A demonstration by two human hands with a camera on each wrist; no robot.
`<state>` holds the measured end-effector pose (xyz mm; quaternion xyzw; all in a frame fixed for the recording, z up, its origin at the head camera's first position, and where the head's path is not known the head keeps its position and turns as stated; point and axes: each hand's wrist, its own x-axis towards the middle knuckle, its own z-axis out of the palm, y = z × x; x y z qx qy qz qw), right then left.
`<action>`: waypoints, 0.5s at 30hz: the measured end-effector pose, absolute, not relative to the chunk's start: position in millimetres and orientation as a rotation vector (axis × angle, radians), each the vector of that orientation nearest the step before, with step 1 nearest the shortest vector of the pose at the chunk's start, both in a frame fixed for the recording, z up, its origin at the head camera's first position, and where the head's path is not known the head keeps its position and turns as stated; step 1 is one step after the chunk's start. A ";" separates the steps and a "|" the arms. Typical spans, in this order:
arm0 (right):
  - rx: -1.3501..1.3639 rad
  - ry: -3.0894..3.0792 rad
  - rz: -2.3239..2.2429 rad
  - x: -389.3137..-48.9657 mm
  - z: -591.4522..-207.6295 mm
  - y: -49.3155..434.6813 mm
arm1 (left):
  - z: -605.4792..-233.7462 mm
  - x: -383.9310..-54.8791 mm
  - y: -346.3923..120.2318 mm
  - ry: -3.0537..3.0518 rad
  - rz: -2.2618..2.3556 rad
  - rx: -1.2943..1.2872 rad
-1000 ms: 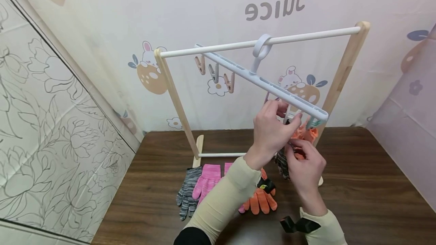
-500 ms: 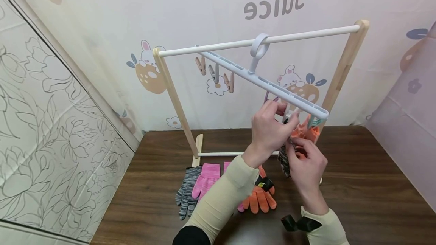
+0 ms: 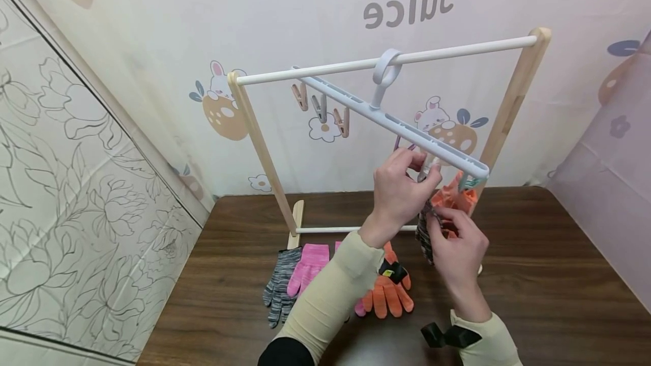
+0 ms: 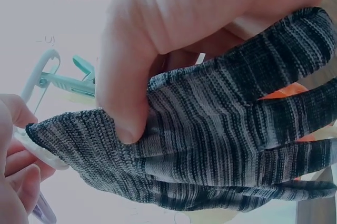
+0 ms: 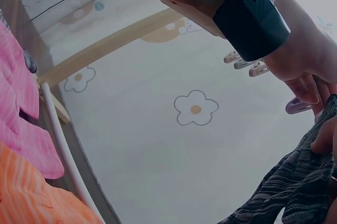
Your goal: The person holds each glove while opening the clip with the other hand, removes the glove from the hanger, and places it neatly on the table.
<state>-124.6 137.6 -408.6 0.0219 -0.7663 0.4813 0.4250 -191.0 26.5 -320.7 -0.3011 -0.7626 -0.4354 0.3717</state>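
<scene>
A grey-and-black striped knit glove [image 3: 424, 239] hangs under the near end of a white clip hanger [image 3: 386, 120]. My right hand [image 3: 458, 244] pinches it; in the left wrist view, that thumb presses on the striped glove [image 4: 200, 134] below its cuff. Higher up, my left hand [image 3: 399, 188] holds a white clothespin [image 3: 426, 169] under the bar, right at the glove's cuff. Fingers of the left hand [image 4: 18, 166] show beside the cuff corner in the left wrist view. Just behind, an orange glove [image 3: 455, 196] hangs from a teal clothespin [image 3: 469, 183].
The hanger hooks over the white rod [image 3: 473, 51] of a wooden stand [image 3: 519, 95]. Three unloaded clothespins [image 3: 320, 109] hang at its far end. Striped [image 3: 281, 287], pink [image 3: 310, 267] and orange [image 3: 389, 295] gloves lie on the brown table [image 3: 203, 298], partly under my left forearm.
My left hand has shifted slightly left and down at the white clothespin. The right hand stays almost in place, still pinching the striped glove.
</scene>
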 end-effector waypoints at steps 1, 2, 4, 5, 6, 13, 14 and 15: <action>0.053 -1.920 1.202 -124.2 -408.6 137.9 | -320.6 -190.8 26.1 -1.958 -1.116 -0.774; 0.052 -1.923 1.201 -123.8 -408.7 138.1 | -320.5 -190.6 25.6 -1.961 -1.116 -0.775; 0.053 -1.929 1.198 -122.7 -408.9 138.4 | -320.3 -190.3 24.8 -1.964 -1.114 -0.778; 0.054 -1.934 1.198 -122.2 -409.0 138.7 | -320.2 -190.2 24.5 -1.964 -1.113 -0.779; 0.055 -1.939 1.196 -121.6 -409.2 138.9 | -320.1 -190.1 24.2 -1.965 -1.110 -0.779; 0.047 -1.972 1.194 -119.4 -411.8 141.2 | -319.0 -190.0 22.9 -1.958 -1.102 -0.790; 0.046 -1.973 1.194 -119.2 -412.2 141.5 | -318.9 -190.0 22.7 -1.957 -1.101 -0.792; 0.046 -1.976 1.194 -119.0 -412.6 141.7 | -318.7 -190.0 22.5 -1.958 -1.100 -0.793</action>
